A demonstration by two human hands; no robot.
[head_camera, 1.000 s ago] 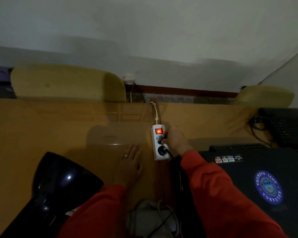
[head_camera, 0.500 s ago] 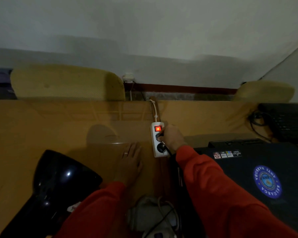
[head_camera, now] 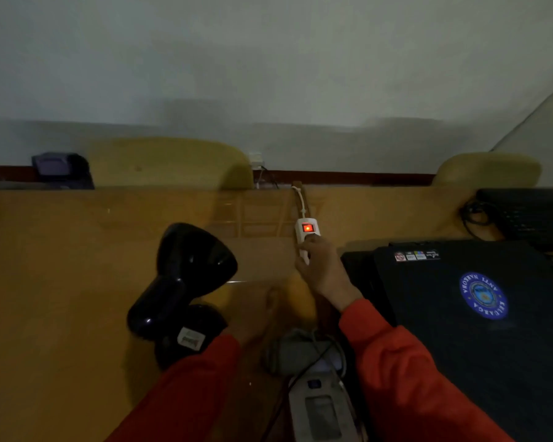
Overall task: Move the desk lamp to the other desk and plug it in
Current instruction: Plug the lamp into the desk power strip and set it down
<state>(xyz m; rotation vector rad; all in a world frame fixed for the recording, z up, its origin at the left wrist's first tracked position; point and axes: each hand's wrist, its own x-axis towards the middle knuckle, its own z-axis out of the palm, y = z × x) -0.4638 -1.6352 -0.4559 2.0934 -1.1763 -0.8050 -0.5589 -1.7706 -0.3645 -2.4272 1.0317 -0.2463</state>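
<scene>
The black desk lamp stands on the wooden desk, left of centre, its glossy shade tipped up toward the wall. A white power strip with a lit red switch lies at mid-desk. My right hand rests over the strip's sockets, fingers closed around a plug that it hides. My left hand is blurred and lies flat on the desk between the lamp and the strip, holding nothing.
A black laptop with a round blue emblem fills the right side, with a dark keyboard behind it. A white device and grey bundle with cables lie near me. Two yellow chair backs and a wall socket are beyond the desk.
The view has pulled back, so the whole lamp now shows. My right hand has slid down over the strip's sockets. My left hand has drawn back toward me.
</scene>
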